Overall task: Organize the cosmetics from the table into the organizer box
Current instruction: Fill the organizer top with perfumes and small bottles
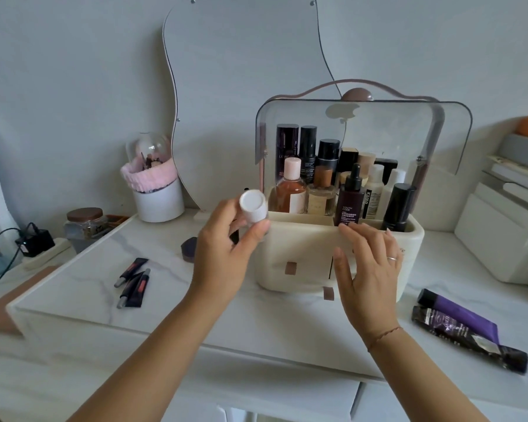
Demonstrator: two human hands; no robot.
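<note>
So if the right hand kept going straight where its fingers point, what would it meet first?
Probably the dark Youth Code dropper bottle in the organizer box: the right hand has fingertips at the rim just below it. Depth is uncertain.

Organizer box (302,239) on table (171,300) centre; lip tubes (133,281) left; two tubes (464,327) right.

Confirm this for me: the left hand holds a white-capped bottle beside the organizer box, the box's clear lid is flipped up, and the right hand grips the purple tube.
One detail is wrong. In the head view the right hand is open in front of the organizer box, holding nothing; the purple tube lies on the table to its right. The left hand does hold the white-capped bottle, and the clear lid is flipped up.
</note>
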